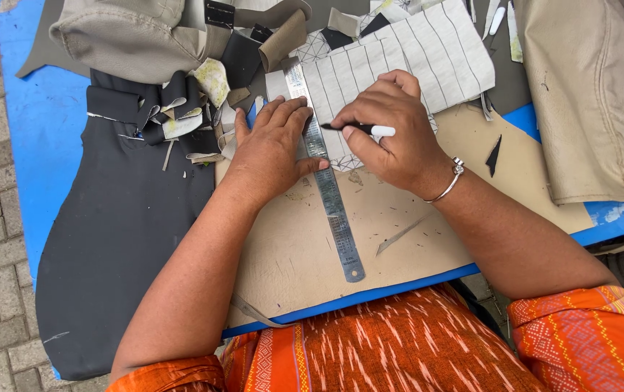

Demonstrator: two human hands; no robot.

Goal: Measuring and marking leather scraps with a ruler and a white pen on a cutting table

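I have my left hand [272, 149] spread flat, pressing a steel ruler [324, 174] down so that it lies across the pale lined fabric piece [399, 62] and the tan board [290, 247] on the blue counter [43, 123]. My right hand [392, 131] is closed around a pen [359, 129], its tip touching the ruler's right edge on the fabric. I judge this as the marking step: drawing a straight line along the ruler. The next stroke calls for steady downward pressure from my left hand so the ruler does not slip. Black fabric [116, 225] and scraps [181, 109] lie to the left.
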